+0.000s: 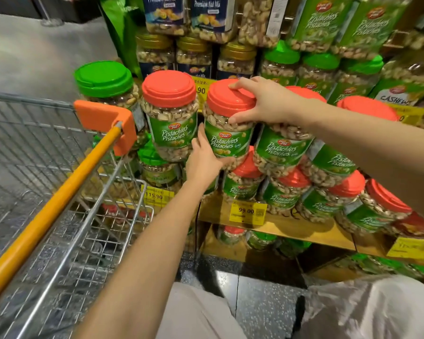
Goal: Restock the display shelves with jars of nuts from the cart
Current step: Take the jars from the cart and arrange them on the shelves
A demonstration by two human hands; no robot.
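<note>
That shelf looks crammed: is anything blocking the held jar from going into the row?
The left hand and right hand hold the pistachio jar between a left neighbour jar and a right neighbour jar; nothing visible blocks it.

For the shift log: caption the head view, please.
Left hand and right hand hold a pistachio jar at the shelf, cart alongside.
</note>
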